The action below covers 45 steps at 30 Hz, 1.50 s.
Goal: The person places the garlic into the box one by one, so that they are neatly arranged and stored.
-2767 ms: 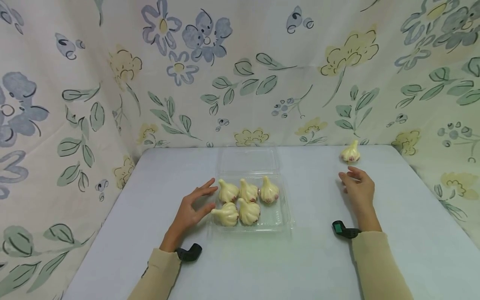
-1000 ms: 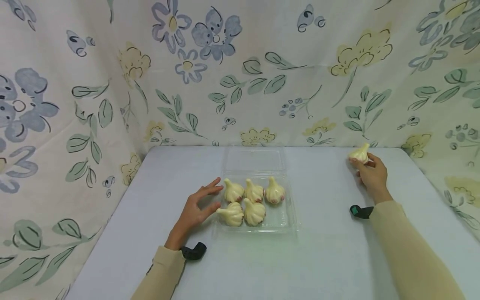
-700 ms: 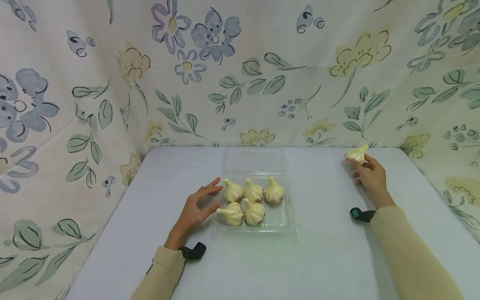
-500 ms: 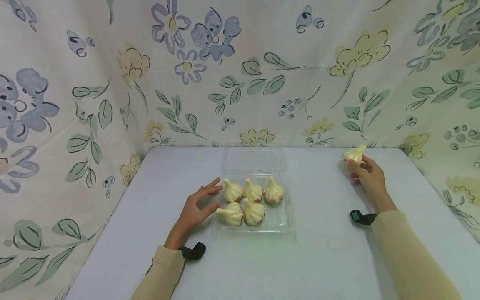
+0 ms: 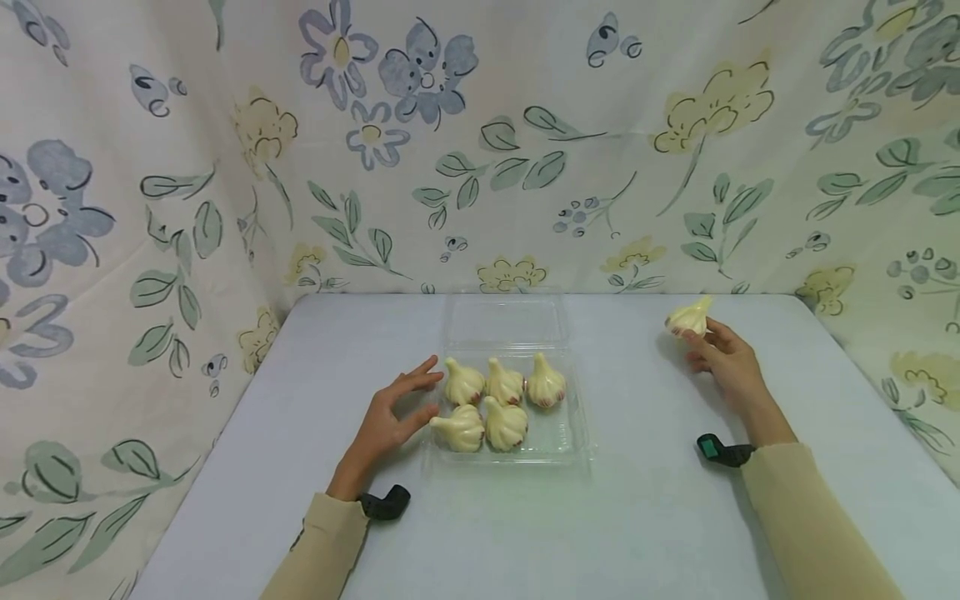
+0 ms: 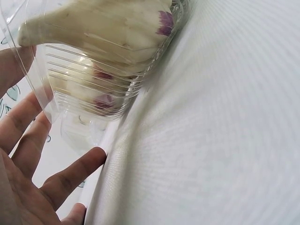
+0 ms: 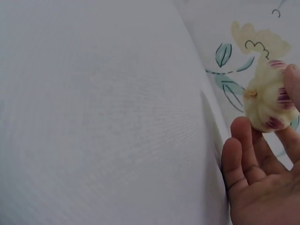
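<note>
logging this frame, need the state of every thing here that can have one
clear plastic container: lid open, folded back flat on the table
five garlic bulbs: in the container, one free spot at front right
sixth garlic bulb: pinched in the fingers, lifted off the table
left hand: fingers straight, against the container's left side
right hand: holds the sixth garlic bulb

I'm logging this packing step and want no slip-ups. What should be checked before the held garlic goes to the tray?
1. Right hand pinches the garlic bulb: ok.
2. Bulb lifted off the table: cannot tell.
3. Clear tray lid open: ok.
4. Free spot at the tray's front right: ok.
5. Left hand touches the tray's left edge: ok.
6. Five bulbs sit inside the tray: ok.
</note>
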{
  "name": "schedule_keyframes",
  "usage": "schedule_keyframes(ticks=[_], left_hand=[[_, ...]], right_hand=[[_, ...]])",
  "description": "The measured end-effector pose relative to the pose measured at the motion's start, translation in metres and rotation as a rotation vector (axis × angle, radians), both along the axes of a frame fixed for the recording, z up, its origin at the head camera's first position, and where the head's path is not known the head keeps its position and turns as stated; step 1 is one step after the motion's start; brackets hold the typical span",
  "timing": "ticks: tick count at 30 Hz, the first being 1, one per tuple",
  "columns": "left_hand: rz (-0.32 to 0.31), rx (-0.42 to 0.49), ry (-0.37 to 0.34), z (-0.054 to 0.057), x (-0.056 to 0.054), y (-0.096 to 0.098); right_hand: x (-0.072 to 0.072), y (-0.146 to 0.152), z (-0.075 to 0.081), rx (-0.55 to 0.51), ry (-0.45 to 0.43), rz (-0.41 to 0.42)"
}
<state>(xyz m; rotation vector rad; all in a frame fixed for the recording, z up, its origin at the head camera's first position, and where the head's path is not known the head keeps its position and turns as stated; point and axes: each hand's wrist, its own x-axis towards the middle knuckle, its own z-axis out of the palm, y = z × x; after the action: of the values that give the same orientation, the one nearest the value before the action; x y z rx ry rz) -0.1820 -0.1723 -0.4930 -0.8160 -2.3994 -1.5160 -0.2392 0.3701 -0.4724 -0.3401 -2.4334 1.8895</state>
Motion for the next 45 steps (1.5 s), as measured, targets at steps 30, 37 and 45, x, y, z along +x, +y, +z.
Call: schedule_keyframes(ticks=[30,37,45], left_hand=[[-0.012,0.010,-0.001,-0.002,-0.001,-0.001],[-0.012,0.005,-0.002,-0.002,-0.002,-0.002],[-0.009,0.009,-0.013,-0.002,-0.002,-0.002]], right_hand=[[0.031,-0.073,0.019,0.067,0.129,0.281],[0.036,-0.085,0.028,0.127,0.129,0.331],[0.040,-0.096,0.036,0.198,0.137,0.401]])
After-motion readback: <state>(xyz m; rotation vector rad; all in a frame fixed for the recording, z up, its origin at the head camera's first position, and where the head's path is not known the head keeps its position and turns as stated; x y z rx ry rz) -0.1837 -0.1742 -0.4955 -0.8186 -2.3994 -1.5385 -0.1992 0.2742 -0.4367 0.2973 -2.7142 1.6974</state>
